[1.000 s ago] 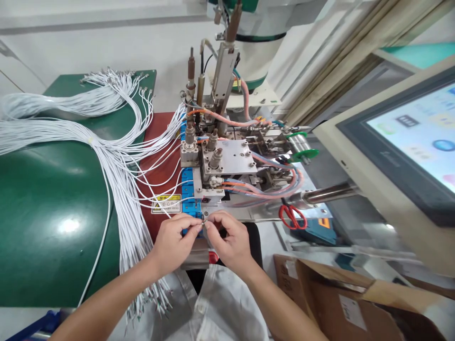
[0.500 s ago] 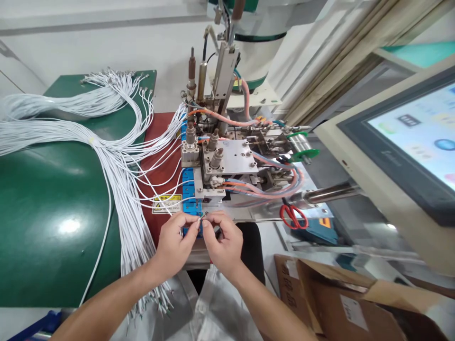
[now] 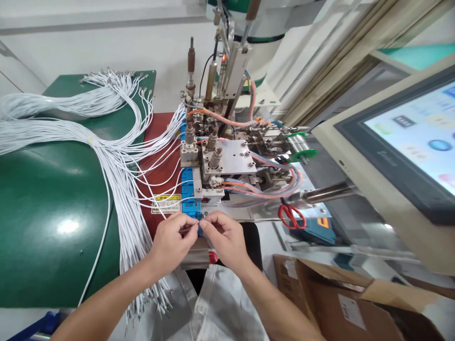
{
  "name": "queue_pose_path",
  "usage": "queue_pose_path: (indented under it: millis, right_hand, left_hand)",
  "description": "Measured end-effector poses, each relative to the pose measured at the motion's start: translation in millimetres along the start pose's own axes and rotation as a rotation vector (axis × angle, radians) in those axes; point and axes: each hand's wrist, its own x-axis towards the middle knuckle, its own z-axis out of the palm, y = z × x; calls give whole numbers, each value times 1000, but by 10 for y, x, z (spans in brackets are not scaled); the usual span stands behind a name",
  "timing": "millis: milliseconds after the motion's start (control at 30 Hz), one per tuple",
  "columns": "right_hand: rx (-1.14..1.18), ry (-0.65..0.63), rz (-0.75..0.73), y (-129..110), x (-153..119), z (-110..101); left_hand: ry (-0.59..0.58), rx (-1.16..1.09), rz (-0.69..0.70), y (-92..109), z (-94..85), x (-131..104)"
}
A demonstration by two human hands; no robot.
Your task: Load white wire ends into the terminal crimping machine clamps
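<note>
Okay, your left hand (image 3: 174,240) and right hand (image 3: 228,240) are both pinching one white cable end (image 3: 198,222) at the base plate's (image 3: 241,214) near-left corner. Uneven finger pressure could be bending it; slack could be snagging the blue fixture blocks (image 3: 191,207). I'm counting one red-handled scissors (image 3: 290,214), one green-flanged spool (image 3: 304,154), one touchscreen (image 3: 408,128).

It looked like a factory workshop: a machine (image 3: 234,158) bristled with tubes (image 3: 253,102), many like cables (image 3: 124,208) lay bundled on the desk (image 3: 53,213) to its left, and a screen (image 3: 423,130) and carton (image 3: 348,310) were to its right.
</note>
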Motion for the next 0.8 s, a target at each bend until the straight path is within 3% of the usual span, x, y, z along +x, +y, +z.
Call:
queue_pose_path:
  millis: [100, 233, 433, 667, 800]
  right_hand:
    - [88, 86, 74, 77, -80, 115]
    - [75, 47, 27, 131, -91, 102]
    - [77, 89, 56, 123, -47, 81]
    - [-273, 96, -279, 172, -59, 7]
    - [-331, 58, -116, 294, -37, -26]
  left_hand:
    - [61, -4, -12, -12, 62, -24]
    - [68, -32, -18, -29, 80, -24]
    - [60, -23, 11, -48, 90, -10]
    - [-11, 85, 83, -99, 27, 0]
    - [-103, 294, 179, -158, -97, 50]
